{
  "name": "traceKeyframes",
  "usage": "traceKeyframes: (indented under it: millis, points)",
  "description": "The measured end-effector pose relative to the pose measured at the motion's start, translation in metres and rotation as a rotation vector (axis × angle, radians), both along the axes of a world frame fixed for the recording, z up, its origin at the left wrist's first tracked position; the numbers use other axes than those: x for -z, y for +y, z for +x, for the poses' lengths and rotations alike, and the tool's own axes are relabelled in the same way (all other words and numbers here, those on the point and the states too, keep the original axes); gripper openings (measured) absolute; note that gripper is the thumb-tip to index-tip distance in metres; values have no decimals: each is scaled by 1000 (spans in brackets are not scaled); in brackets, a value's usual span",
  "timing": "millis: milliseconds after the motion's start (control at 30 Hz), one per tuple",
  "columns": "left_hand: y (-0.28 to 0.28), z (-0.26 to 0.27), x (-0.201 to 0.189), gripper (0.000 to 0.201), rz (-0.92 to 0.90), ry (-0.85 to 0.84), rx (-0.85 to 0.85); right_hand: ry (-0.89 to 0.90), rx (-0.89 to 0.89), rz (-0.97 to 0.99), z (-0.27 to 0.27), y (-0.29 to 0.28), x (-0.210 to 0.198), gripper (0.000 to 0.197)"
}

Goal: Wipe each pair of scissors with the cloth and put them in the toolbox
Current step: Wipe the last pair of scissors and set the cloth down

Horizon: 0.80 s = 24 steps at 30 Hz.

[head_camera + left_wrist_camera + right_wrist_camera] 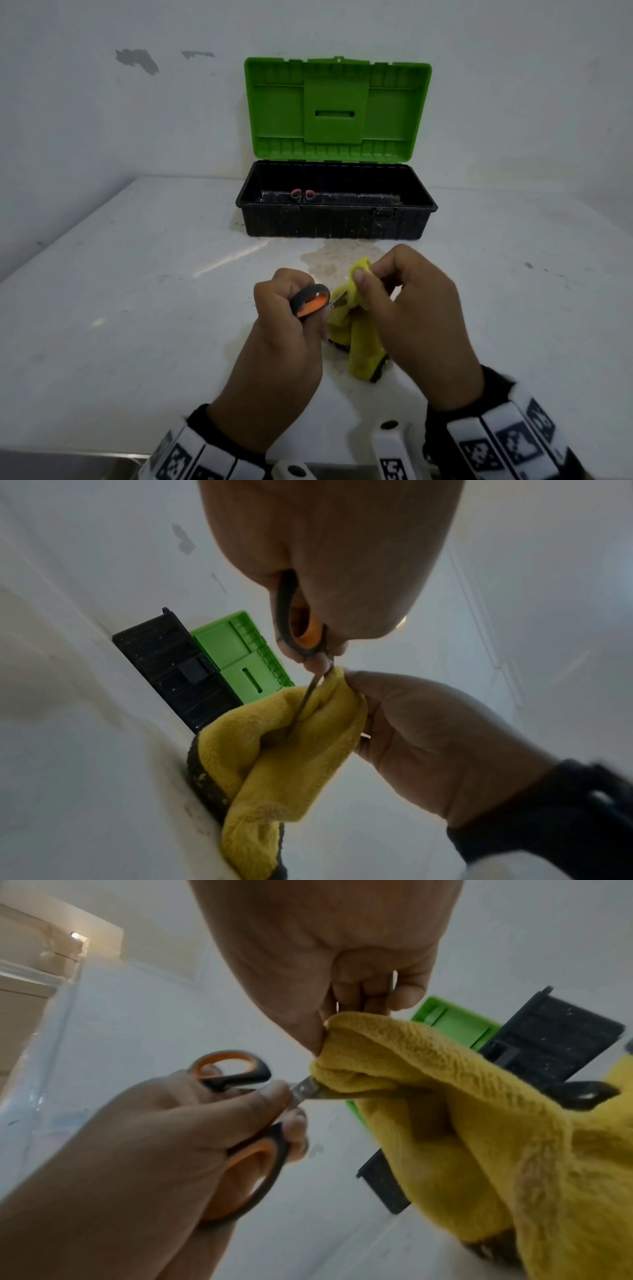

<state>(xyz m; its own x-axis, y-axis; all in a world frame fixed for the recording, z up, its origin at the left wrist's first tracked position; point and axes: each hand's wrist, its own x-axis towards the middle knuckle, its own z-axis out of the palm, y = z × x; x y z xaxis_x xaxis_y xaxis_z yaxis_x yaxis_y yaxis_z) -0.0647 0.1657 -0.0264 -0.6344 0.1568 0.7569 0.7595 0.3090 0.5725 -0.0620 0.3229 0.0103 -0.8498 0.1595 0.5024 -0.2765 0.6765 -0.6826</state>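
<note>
My left hand grips the black-and-orange handles of a pair of scissors above the table's front middle. Its blades run into a yellow cloth, which my right hand pinches around them; only a short piece of blade shows. The cloth hangs down to the table. In the right wrist view the scissors sit in my left hand. The toolbox stands open at the back, green lid upright, with pink-handled scissors inside at its left end.
The white table has a brownish stain between my hands and the toolbox. A white wall with chipped paint rises behind. The table's front edge lies just below my wrists.
</note>
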Motion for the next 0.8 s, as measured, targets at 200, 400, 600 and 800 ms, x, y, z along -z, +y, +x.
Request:
traceKeyframes:
  millis: [200,400,600,800]
  points:
    - [1,-2,-2,26,24,-16,-16,91,-78,18,11,0,-9,16]
    - [0,-1,-8,24,17,-29,-18,53,-120,95,16,-12,3,15]
    - [-7,-2,-14,20,-34,-61,36,41,-77,-34,12,-10,-2,21]
    - [-16,6,-19,40,117,-336,28,-18,70,-120,-13,32,-1,24]
